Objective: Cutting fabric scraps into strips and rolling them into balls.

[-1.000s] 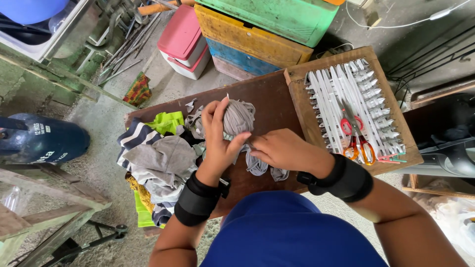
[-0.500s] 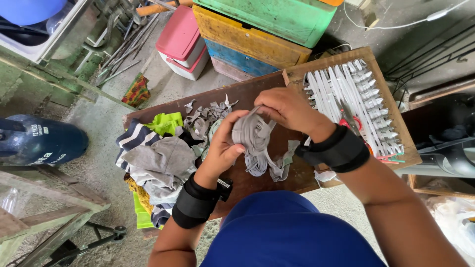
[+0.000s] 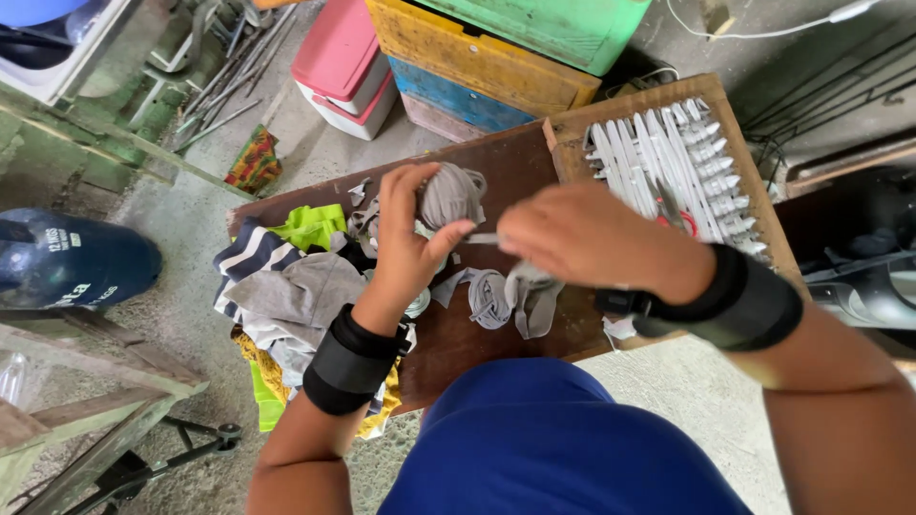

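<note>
My left hand (image 3: 412,238) grips a ball of grey fabric strip (image 3: 451,194) above a dark wooden table (image 3: 515,162). My right hand (image 3: 580,236) pinches a stretch of the grey strip (image 3: 482,238) running out from the ball, held taut between both hands. Coiled grey strips (image 3: 508,298) lie on the table just under my hands. Both wrists carry black bands.
A heap of cloth pieces (image 3: 301,286), grey, striped and lime green, hangs off the table's left end. A wooden tray (image 3: 639,100) at the right holds white rods and red-handled scissors (image 3: 679,217). Coloured crates (image 3: 496,57), a pink box (image 3: 339,57) and a blue gas cylinder (image 3: 67,262) stand around.
My right hand came up from the table, went over the ball and now pulls the strip out to the right. The left hand keeps the ball raised.
</note>
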